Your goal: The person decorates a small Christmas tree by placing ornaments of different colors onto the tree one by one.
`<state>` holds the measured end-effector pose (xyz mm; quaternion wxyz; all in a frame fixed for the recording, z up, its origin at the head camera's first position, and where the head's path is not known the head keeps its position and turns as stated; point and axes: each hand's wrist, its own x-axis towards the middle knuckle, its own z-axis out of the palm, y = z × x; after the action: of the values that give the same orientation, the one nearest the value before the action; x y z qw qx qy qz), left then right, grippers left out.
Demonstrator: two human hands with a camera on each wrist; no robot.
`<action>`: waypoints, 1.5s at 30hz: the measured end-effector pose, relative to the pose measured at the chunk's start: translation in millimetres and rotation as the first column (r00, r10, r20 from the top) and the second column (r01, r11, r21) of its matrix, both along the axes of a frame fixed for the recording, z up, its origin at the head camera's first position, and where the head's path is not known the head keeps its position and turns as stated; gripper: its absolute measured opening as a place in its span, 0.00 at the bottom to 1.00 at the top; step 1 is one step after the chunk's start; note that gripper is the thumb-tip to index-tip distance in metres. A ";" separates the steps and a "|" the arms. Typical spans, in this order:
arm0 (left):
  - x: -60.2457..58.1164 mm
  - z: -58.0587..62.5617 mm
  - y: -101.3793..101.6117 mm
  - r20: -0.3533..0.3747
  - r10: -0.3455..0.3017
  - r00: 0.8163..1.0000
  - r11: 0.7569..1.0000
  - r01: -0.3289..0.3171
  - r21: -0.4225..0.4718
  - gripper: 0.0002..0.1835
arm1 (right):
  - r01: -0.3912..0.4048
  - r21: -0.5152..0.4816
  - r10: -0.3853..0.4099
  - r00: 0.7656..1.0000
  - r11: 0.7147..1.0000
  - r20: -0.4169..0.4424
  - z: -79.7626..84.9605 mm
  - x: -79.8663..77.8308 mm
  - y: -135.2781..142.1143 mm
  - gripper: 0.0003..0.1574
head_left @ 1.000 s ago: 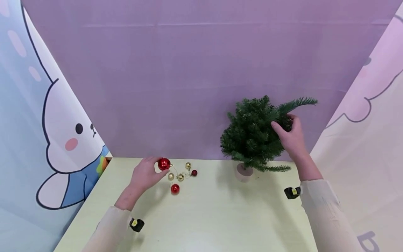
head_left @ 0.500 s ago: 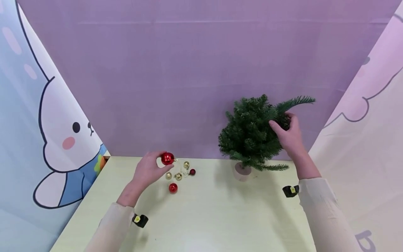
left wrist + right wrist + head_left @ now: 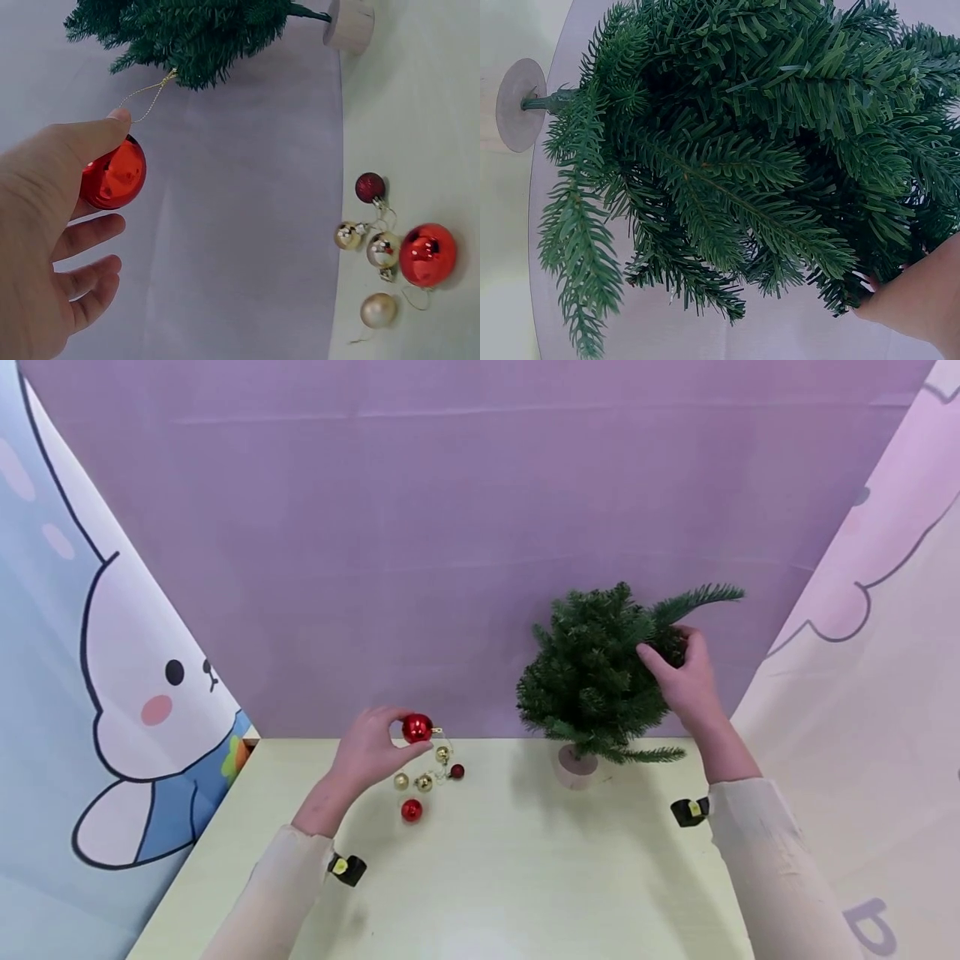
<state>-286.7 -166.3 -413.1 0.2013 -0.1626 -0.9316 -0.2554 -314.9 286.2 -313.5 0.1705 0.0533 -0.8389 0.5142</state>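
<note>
My left hand (image 3: 371, 750) pinches a shiny red Christmas bauble (image 3: 417, 728) between thumb and fingers, raised over the table. A gold string loop (image 3: 154, 97) trails from it in the left wrist view, overlapping the tree's lower edge there. To the right, a small artificial Christmas tree (image 3: 592, 668) stands on a round pale base (image 3: 576, 768). My right hand (image 3: 688, 681) grips the tree's right side, thumb in front and fingertips partly hidden among the needles. One long branch (image 3: 697, 599) sticks out above that hand.
Below my left hand lie another red bauble (image 3: 411, 811), a small dark red glitter ball (image 3: 457, 772) and several small gold balls (image 3: 424, 782) with strings. A purple backdrop (image 3: 420, 568) rises behind the table (image 3: 480, 877). A rabbit-print curtain (image 3: 142, 693) hangs at left.
My left hand has moved right and up with the red bauble, away from the other balls. The right hand keeps its grip on the tree. The whole head view has shifted slightly.
</note>
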 end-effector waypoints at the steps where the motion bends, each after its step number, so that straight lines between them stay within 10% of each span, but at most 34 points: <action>1: -1.3 1.6 1.5 -0.003 -0.008 1.000 1.000 0.008 -0.006 0.30 | 0.001 0.000 -0.001 1.000 1.000 0.004 -0.2 -0.3 -0.2 0.56; 34: -36.1 94.7 81.6 0.023 -0.149 0.988 0.981 0.151 -0.120 0.28 | 0.002 0.031 -0.003 1.000 1.000 0.017 2.4 -0.6 -0.1 0.56; 45: -43.2 112.7 99.5 0.228 -0.202 0.953 0.978 0.183 0.104 0.32 | 0.009 0.025 -0.009 1.000 1.000 0.006 1.3 1.4 -3.8 0.57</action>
<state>-329.9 -66.8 -300.5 0.0693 -0.2127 -0.9174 -0.3291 -313.5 282.4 -312.3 0.1694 0.0502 -0.8459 0.5032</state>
